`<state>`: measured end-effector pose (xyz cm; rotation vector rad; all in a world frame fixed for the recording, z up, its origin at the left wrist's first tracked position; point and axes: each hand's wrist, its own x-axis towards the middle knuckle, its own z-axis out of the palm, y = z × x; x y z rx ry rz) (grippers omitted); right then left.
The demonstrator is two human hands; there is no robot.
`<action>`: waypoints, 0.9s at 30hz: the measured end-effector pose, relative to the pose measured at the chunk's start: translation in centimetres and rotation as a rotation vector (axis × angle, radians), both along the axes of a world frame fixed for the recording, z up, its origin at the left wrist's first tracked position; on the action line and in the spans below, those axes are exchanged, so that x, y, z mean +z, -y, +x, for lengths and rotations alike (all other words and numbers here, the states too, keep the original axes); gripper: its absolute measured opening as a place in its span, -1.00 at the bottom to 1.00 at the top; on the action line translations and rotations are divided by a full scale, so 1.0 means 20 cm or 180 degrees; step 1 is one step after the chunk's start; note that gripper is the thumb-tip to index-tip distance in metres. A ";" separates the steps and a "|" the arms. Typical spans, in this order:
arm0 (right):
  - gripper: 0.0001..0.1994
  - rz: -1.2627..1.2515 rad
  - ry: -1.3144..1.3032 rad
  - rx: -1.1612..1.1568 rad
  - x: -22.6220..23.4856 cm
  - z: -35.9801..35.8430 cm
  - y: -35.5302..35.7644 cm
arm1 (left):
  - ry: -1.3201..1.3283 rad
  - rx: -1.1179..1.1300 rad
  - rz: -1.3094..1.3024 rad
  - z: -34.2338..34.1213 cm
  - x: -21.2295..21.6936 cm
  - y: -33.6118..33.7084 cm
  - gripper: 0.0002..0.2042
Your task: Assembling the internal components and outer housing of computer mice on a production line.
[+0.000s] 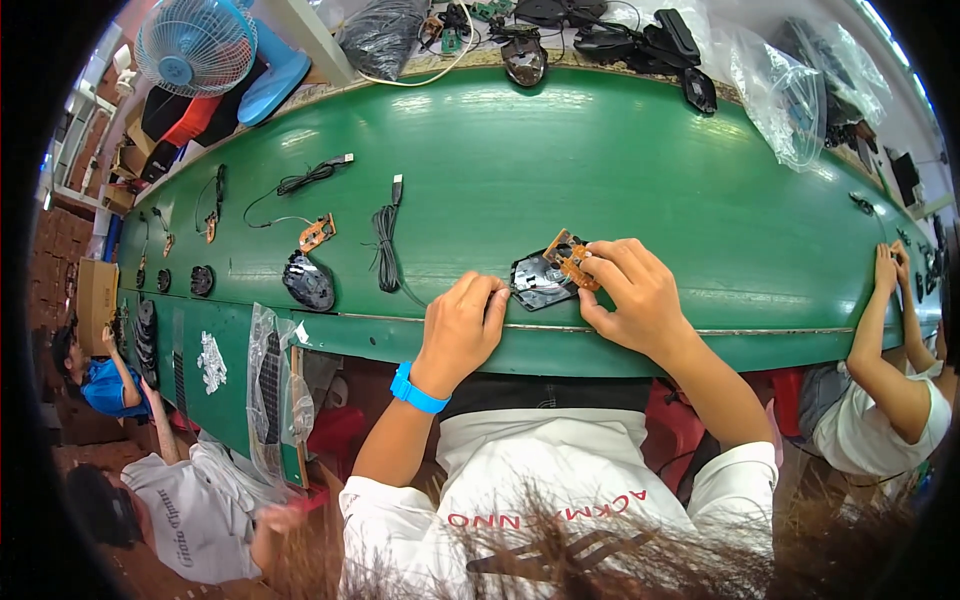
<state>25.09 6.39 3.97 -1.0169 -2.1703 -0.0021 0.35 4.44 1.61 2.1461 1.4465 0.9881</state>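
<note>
A black mouse base shell [537,281] lies on the green table [600,170] near its front edge. My right hand [630,290] pinches a small orange circuit board [567,256] that rests on the shell's far side. My left hand [462,325], with a blue wristband, presses its fingertips against the shell's left edge. A grey cable [386,245] with a plug at its far end lies just left of my left hand.
Another black mouse base [308,283] with an orange board [317,232] lies farther left, beside more cables. Clear bags [790,95] and black mouse parts [525,58] sit at the table's far edge. A blue fan [195,45] stands back left. Other people work at both ends.
</note>
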 end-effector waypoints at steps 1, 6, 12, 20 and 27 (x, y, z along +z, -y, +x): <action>-0.69 -0.0003 0.0000 0.0001 0.00 0.00 0.00 | -0.0039 0.0025 0.0046 0.00 0.00 0.00 -0.94; -0.68 -0.0069 -0.0018 0.0002 -0.01 0.01 0.00 | 0.0002 0.0063 -0.0052 0.02 0.01 -0.01 -0.95; -0.67 -0.0166 -0.0087 0.0032 -0.02 0.01 0.00 | 0.0043 0.0081 -0.0038 0.04 0.00 -0.02 -0.95; -0.64 -0.0325 -0.0179 0.0065 -0.02 0.02 0.01 | 0.0056 0.0166 -0.0073 0.06 -0.01 -0.02 -0.94; -0.64 -0.0334 -0.0210 0.0111 -0.02 0.02 0.01 | -0.0030 0.0202 -0.0130 0.08 -0.01 -0.03 -0.91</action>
